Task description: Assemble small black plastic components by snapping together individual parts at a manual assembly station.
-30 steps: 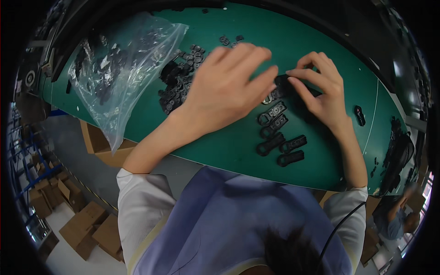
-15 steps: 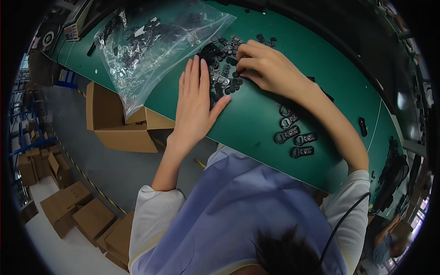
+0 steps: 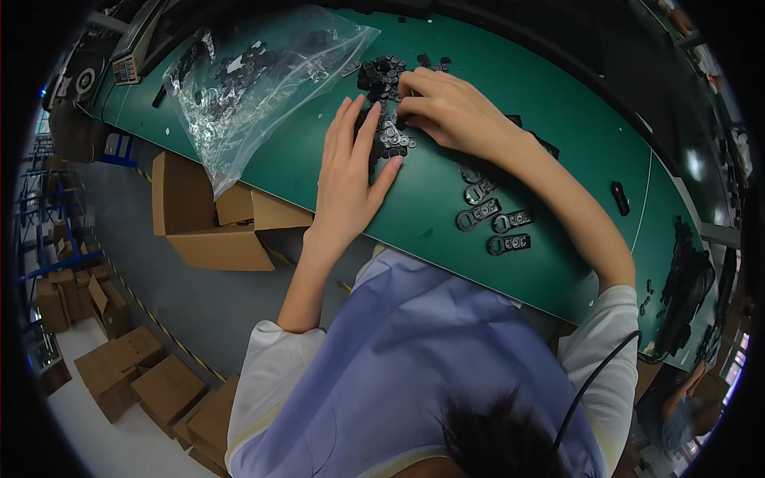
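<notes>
My left hand (image 3: 348,179) lies flat on the table with its fingers stretched out, along the left side of a pile of small black and grey button pads (image 3: 394,137). Across the pile, my right hand (image 3: 446,107) has its fingers bent down and drawn together at the right edge. Whatever its fingertips may hold is hidden beneath them. Nearer to me, below the right forearm, several black remote-shaped housings (image 3: 478,215) with rounded openings and small keys lie loosely grouped.
A clear plastic bag (image 3: 263,103) of black parts covers the table's far left. Beyond the green table's (image 3: 430,247) left edge stands an open cardboard box (image 3: 211,239). One black piece (image 3: 620,198) and a dark heap (image 3: 679,295) lie at the right. Another person (image 3: 681,418) is at the far right.
The view has shifted a little, so the table items appear further left. My left hand has moved slightly toward the pile, and my right hand is still bent over it.
</notes>
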The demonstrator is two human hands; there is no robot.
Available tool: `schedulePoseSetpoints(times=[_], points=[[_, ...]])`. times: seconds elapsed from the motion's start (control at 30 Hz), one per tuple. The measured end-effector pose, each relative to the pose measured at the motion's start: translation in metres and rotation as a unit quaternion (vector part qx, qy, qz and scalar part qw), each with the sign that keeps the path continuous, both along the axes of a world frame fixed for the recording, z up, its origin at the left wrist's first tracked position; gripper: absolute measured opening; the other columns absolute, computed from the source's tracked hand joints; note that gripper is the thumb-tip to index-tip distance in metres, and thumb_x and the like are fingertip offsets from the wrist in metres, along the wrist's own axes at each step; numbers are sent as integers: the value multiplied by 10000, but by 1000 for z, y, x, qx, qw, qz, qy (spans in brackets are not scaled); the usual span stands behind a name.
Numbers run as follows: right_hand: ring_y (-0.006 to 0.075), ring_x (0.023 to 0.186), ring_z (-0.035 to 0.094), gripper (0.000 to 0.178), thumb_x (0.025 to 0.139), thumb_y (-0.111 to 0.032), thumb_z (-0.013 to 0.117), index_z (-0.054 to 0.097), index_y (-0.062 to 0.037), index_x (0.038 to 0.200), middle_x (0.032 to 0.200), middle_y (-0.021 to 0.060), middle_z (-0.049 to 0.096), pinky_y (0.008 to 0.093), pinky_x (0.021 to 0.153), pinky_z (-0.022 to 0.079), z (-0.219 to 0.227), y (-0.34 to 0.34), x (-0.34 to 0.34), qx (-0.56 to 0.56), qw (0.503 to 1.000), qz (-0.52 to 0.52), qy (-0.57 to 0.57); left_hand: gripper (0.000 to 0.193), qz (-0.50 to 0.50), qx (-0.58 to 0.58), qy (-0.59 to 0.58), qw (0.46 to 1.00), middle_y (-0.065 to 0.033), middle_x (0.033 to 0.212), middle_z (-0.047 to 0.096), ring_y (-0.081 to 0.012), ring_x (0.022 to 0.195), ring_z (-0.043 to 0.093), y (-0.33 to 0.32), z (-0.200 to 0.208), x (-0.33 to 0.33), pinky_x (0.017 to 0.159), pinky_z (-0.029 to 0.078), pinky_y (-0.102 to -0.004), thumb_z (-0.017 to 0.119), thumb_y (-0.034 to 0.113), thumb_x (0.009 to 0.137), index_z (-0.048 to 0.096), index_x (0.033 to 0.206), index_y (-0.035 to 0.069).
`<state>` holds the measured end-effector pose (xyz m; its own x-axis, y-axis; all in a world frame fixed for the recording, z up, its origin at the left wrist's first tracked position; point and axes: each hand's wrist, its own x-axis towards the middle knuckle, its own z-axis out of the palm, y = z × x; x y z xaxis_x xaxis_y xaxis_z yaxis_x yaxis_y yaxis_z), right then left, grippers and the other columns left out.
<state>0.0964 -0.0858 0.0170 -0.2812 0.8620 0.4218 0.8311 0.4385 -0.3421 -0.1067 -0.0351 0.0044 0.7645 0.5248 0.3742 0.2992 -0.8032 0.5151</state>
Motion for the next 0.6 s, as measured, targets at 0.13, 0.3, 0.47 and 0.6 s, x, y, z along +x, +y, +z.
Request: schedulePoseSetpoints(times=[0.13, 0.3, 0.47, 0.6], points=[[264, 850, 595, 164, 746, -2, 679, 596, -1, 888, 928, 101, 573, 351, 713, 480, 8, -17, 1, -11, 998, -26, 55, 398, 13, 30, -100, 994, -203, 1271, 517, -353, 1216, 481, -6, 4, 4, 982, 406, -414, 629, 126, 863, 544, 1229, -5], [250, 735, 612, 165, 736, 33, 696, 616, 6, 878, 855, 106, 590, 308, 624, 493, 41, -79, -11, -22, 986, -49, 159, 99, -43, -261, -151, 952, -114, 947, 628, -245, 863, 592, -38, 21, 16, 756, 454, -313, 607, 65, 868, 613, 925, -16], [237, 743, 629, 185, 714, 55, 722, 646, 17, 879, 840, 109, 620, 279, 622, 507, 45, -153, -15, 9, 964, -105, 242, 51, -180, -463, -128, 859, -76, 820, 608, -209, 730, 559, -79, 23, 39, 668, 435, -297, 612, 42, 855, 597, 835, -3], [235, 750, 637, 193, 698, 75, 723, 665, 30, 876, 841, 122, 636, 277, 660, 513, 47, -197, -13, 28, 949, -231, 212, 60, -269, -289, -118, 911, -74, 847, 590, -224, 763, 548, -89, 22, 62, 669, 433, -316, 641, 47, 823, 599, 845, 9]])
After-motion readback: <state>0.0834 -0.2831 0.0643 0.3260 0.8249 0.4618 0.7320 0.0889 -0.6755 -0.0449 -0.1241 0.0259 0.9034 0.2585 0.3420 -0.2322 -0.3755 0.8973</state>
